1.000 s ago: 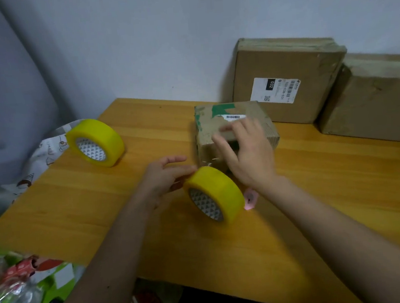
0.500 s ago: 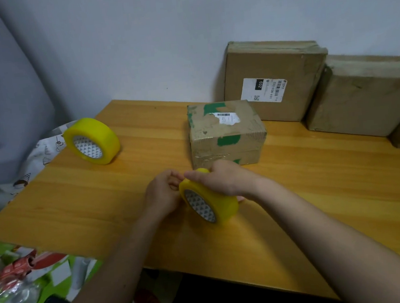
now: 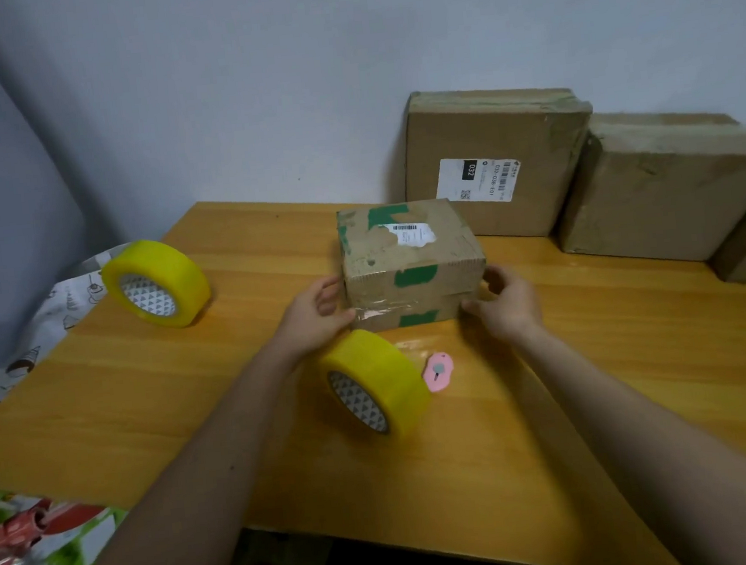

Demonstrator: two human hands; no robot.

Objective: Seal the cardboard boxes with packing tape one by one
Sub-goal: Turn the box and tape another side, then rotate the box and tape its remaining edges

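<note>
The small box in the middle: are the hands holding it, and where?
Yes. The left hand grips the small box at its left side, the right hand at its right side, both low near the front.

Worn small box (image 3: 410, 260) upright behind yellow tape roll (image 3: 373, 380) on edge.
</note>
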